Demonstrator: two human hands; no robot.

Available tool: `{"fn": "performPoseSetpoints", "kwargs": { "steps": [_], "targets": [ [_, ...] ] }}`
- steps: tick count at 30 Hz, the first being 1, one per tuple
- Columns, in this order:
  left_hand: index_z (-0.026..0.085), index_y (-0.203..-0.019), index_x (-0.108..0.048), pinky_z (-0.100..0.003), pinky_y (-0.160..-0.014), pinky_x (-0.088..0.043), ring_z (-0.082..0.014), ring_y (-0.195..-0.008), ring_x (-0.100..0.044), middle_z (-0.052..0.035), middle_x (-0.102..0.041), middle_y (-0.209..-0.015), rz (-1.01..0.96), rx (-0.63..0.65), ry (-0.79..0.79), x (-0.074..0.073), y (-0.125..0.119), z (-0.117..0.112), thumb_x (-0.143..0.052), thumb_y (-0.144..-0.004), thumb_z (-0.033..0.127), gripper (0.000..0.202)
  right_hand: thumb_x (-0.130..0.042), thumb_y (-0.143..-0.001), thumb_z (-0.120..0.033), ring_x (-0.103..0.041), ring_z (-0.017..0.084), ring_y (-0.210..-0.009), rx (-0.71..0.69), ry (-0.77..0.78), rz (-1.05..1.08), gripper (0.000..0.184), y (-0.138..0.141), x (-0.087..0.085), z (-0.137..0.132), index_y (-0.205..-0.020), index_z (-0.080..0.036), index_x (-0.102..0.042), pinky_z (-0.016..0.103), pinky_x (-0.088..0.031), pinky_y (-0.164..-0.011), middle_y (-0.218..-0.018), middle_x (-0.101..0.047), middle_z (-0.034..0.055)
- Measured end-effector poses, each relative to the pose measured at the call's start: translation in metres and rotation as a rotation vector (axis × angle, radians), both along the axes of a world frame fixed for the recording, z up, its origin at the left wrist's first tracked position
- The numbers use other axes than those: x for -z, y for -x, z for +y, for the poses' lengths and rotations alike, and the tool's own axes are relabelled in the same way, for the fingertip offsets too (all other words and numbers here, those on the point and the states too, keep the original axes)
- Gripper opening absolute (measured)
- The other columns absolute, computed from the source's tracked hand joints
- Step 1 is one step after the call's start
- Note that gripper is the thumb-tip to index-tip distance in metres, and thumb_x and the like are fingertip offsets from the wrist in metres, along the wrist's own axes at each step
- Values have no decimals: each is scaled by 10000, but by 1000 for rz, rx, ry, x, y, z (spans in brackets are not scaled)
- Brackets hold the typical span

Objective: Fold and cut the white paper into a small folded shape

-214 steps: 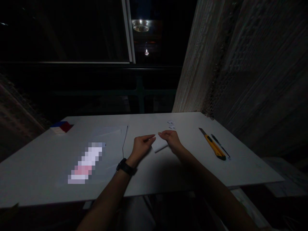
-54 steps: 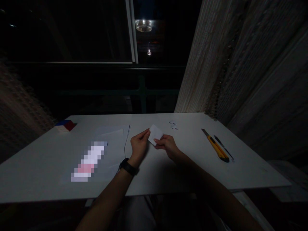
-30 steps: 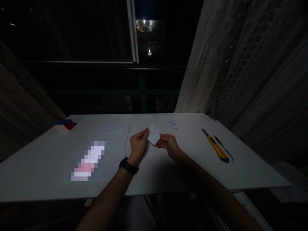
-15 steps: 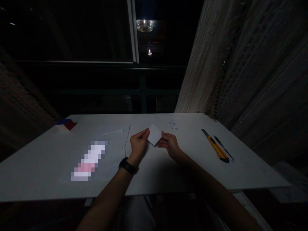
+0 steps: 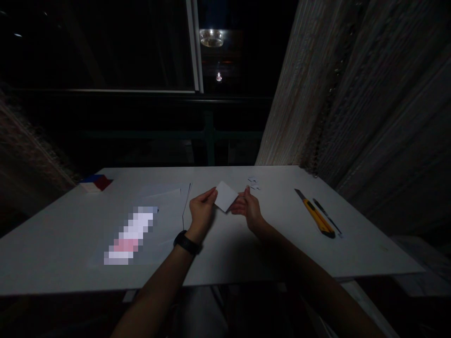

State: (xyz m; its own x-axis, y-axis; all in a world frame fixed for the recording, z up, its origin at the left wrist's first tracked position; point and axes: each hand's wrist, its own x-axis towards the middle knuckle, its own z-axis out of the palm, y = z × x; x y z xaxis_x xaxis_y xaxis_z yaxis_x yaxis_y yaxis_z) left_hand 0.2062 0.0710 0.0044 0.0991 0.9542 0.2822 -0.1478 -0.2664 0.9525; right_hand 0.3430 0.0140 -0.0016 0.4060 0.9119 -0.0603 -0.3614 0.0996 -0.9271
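A small white folded piece of paper (image 5: 226, 196) is held up above the white table, turned so that its corners point up, down and sideways. My left hand (image 5: 202, 210), with a dark watch on the wrist, pinches its left corner between thumb and fingers. At the right corner is my right hand (image 5: 249, 209). Its thumb is raised off the paper, and its bent fingers lie by the corner, seemingly touching its edge or underside. The dim light hides the exact contact.
Small paper scraps (image 5: 253, 183) lie behind my right hand. A yellow utility knife (image 5: 318, 218), its blade out, and a pen (image 5: 327, 217) lie on the right. Paper sheets (image 5: 169, 206) with a blurred-out patch and a coloured cube (image 5: 95, 183) are on the left.
My right thumb has lifted off the paper's right corner and now points up. The paper has turned slightly, and its top corner has shifted a little left.
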Motion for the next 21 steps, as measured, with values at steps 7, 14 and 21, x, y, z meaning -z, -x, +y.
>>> {"fn": "performPoseSetpoints", "kwargs": {
  "steps": [7,14,21],
  "targets": [
    [111,-934,-697,-320,-767,-488,-212,-828,-644,-115,-701,-920,-20,38,45,-3,-2,-4,-705,-641,349,378,-767,-515,-457,-600,137,-525,-60,16,-151,401,5,5,2,-558,-151,-511,250,-498,-516,-590,-639,42],
    [100,-1177,-562,-277,-588,-495,-139,-541,-608,-30,-672,-628,-47,236,209,-12,-2,-11,-748,-583,344,669,-709,-568,-492,-523,98,-495,95,-58,-95,371,-2,5,4,-565,-154,-554,235,-457,-517,-514,-555,-18],
    [88,-1014,-654,-255,-530,-466,-146,-522,-598,-55,-662,-608,19,256,198,-7,-3,-7,-774,-542,341,549,-747,-483,-443,-431,77,-392,-59,-5,-190,360,-9,0,4,-477,-150,-537,211,-335,-401,-414,-492,-42]
  ]
}}
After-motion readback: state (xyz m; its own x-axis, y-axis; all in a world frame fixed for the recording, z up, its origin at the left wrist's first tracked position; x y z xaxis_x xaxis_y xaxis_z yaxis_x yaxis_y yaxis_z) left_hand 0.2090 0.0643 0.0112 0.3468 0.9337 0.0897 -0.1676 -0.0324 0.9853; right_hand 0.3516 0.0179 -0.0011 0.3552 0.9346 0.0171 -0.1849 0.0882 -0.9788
